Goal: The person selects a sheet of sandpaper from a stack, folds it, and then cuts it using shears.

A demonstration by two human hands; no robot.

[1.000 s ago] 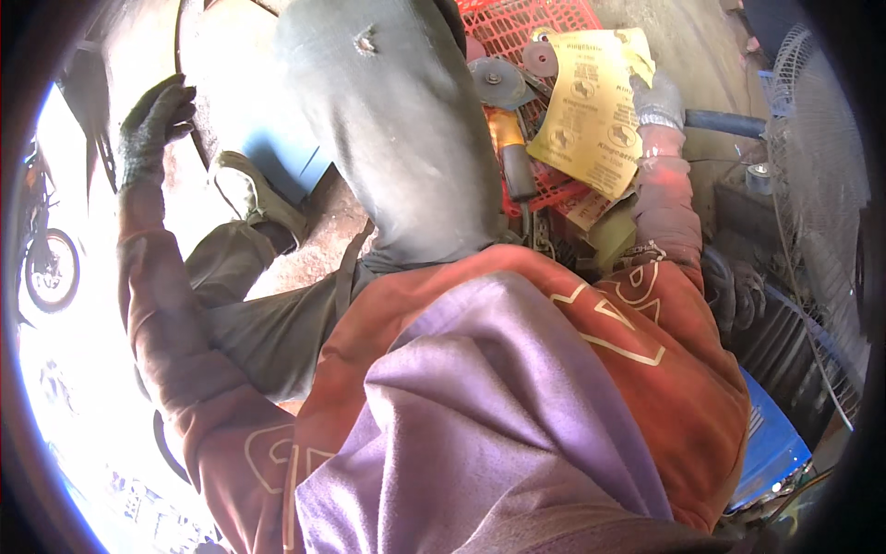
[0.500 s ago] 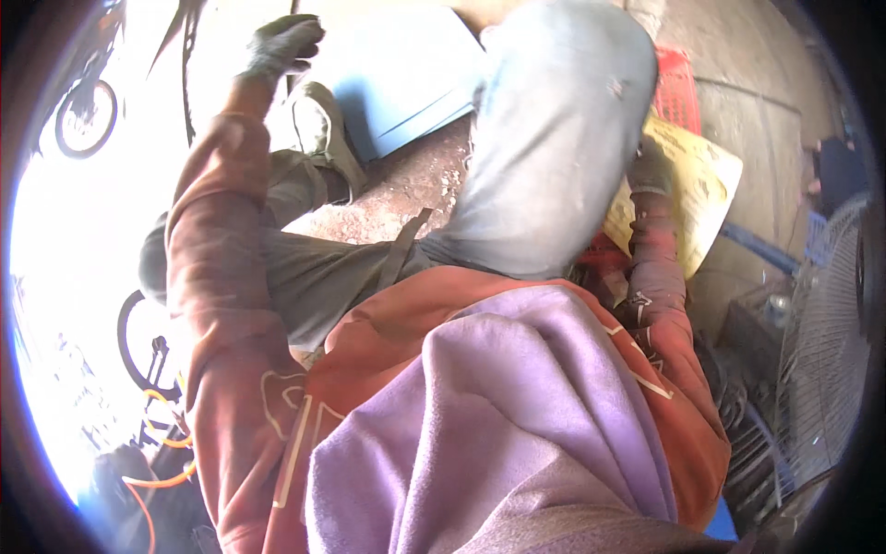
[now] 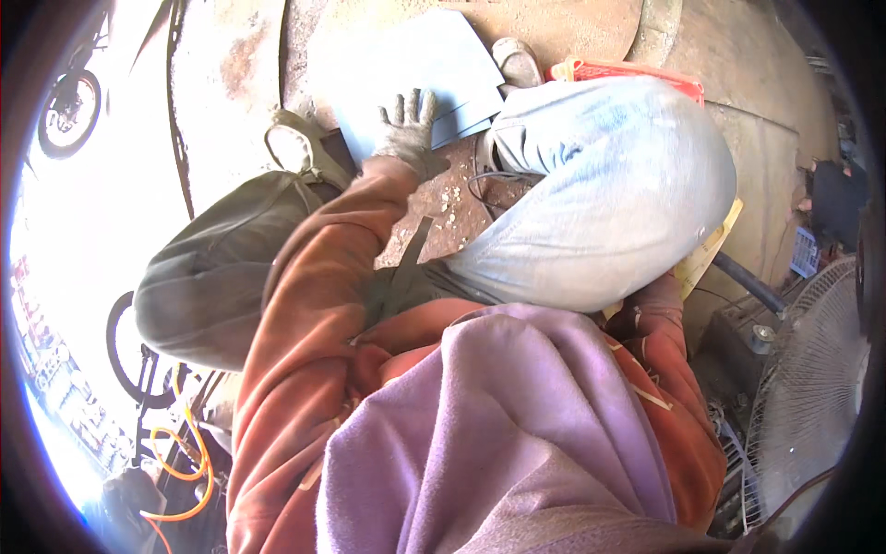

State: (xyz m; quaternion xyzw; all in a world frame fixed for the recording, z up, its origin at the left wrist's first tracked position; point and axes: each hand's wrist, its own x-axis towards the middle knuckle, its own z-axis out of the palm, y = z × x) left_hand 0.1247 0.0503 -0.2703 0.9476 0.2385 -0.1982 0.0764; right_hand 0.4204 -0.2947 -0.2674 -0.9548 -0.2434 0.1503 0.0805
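My left hand [image 3: 406, 134], in a grey work glove, lies with spread fingers over the near edge of pale blue sheets [image 3: 452, 65]. These flat, angular sheets rest on the ground between my feet, partly washed out by glare. On the right, my right hand [image 3: 651, 297] is down behind my bent knee, so its fingers are hidden. Close to it a strip of a yellow sheet [image 3: 709, 249] shows past the knee. Whether the hand holds that sheet cannot be seen.
Beyond my right knee is a red plastic crate [image 3: 637, 70]. A caged fan [image 3: 808, 388] stands close on my right, with a dark bar [image 3: 748, 282] near it. An orange hose [image 3: 205, 462] curls at lower left. A bicycle wheel [image 3: 69, 113] is at far left.
My left hand has swung right from beside the blue sheets onto their near edge. My right hand has drawn back toward me. My right knee has tilted rightward, covering most of the yellow sheet.
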